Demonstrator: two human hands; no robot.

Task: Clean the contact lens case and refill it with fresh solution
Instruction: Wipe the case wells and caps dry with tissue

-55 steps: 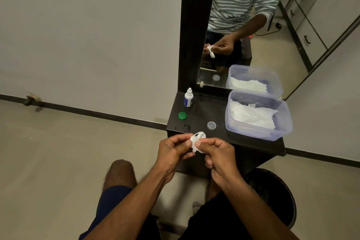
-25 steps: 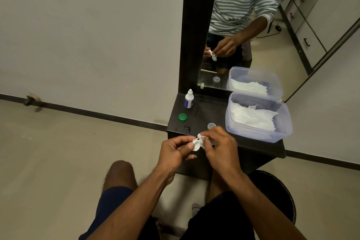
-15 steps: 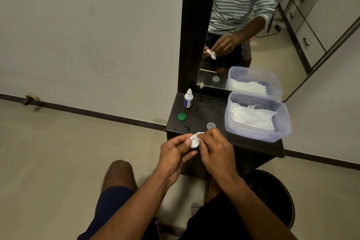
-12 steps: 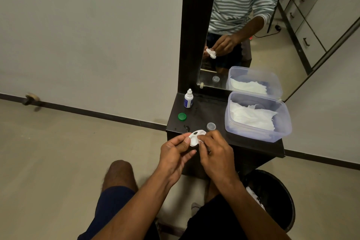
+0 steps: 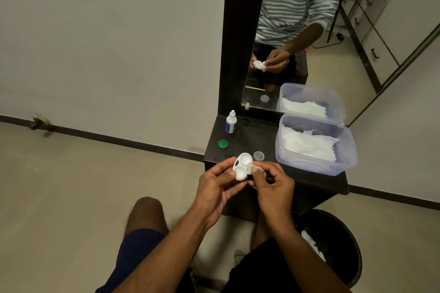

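My left hand (image 5: pixel 217 185) pinches a white two-well contact lens case (image 5: pixel 242 165) in front of the dark shelf's (image 5: pixel 250 140) front edge; both wells face up and look empty. My right hand (image 5: pixel 273 188) is beside the case, fingers curled round a small white tissue wad (image 5: pixel 258 170) that touches the case's right side. On the shelf stand a small white solution bottle (image 5: pixel 230 122) with a blue label, a green cap (image 5: pixel 223 144) and a clear cap (image 5: pixel 258 156).
A clear plastic tub (image 5: pixel 342 150) of white tissues fills the shelf's right half. A mirror (image 5: pixel 309 31) rises behind it. A black bin (image 5: pixel 338 240) with white waste inside stands on the floor at lower right. My knees are below the shelf.
The case has turned so both open wells face the camera. My right hand's tissue has come out of a well to the case's right side. Both hands stay at the shelf's edge.
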